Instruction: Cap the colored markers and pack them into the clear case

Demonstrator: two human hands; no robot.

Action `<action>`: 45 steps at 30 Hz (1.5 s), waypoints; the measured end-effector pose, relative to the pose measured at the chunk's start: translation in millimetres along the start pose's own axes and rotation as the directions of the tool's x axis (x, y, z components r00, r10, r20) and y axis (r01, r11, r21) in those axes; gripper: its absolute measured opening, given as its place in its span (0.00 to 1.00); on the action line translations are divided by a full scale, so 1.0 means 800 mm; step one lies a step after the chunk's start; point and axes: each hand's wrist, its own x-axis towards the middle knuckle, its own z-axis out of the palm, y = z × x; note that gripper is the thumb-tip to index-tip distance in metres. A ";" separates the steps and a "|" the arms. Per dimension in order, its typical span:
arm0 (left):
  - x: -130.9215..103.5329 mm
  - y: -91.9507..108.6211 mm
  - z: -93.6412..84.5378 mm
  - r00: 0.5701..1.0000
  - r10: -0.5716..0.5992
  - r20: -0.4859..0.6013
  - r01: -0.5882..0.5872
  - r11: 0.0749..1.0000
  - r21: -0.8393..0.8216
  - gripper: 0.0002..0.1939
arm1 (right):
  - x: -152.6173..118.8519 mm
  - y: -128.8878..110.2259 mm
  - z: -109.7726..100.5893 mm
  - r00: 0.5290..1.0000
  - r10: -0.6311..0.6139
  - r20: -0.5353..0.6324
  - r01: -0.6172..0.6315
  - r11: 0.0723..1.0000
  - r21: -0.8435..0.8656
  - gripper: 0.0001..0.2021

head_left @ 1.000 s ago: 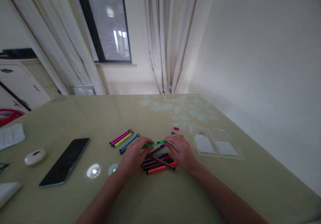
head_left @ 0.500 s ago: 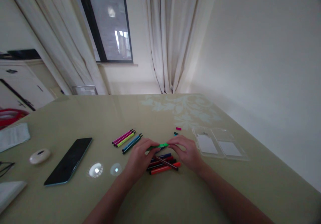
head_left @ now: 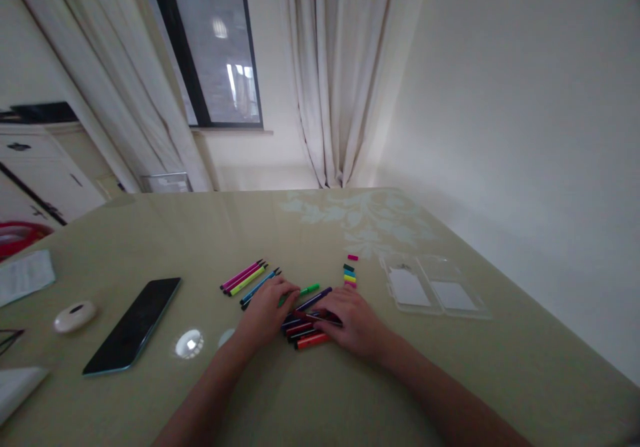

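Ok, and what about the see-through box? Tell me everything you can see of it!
The see-through box looks like thin, clear plastic. It lies wide open and flat on the table, beyond and to the right of the right hand. Its two halves sit side by side, each with a white piece like paper or card. No hand or pen touches it.

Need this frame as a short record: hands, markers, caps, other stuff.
left hand: fingers closed on green marker
right hand: over the marker pile, fingers at a dark marker; grip unclear
uncapped markers: magenta, yellow-green and blue ones side by side, beyond the left hand
loose caps: short row beyond the right hand, one pink cap apart
clear case: open, right of the caps
phone: flat, far left of the markers
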 end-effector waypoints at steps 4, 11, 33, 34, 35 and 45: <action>0.001 0.001 -0.003 0.998 -0.058 0.027 0.060 0.995 -0.085 0.14 | 0.003 0.011 -0.007 0.990 0.056 -0.131 -0.036 0.988 0.150 0.09; -0.002 0.009 -0.003 0.998 -0.026 0.052 0.037 0.977 -0.211 0.15 | 0.010 0.032 -0.021 0.897 0.399 -0.187 -0.209 0.759 0.617 0.16; -0.006 0.018 -0.022 1.000 0.017 -0.009 -0.016 0.995 0.098 0.09 | 0.000 0.082 -0.046 0.876 0.355 -0.327 -0.404 0.910 -0.095 0.03; -0.004 0.010 -0.026 0.997 -0.048 -0.068 0.056 0.990 0.127 0.10 | 0.000 0.082 -0.044 0.884 0.358 -0.299 -0.408 0.904 -0.125 0.03; -0.003 0.002 -0.030 0.985 -0.107 -0.132 0.129 0.978 0.166 0.10 | 0.000 0.080 -0.043 0.891 0.362 -0.275 -0.410 0.900 -0.145 0.04; -0.003 -0.026 -0.041 0.939 -0.311 -0.143 0.343 0.848 0.405 0.06 | 0.000 0.072 -0.045 0.922 0.352 -0.164 -0.384 0.889 -0.249 0.04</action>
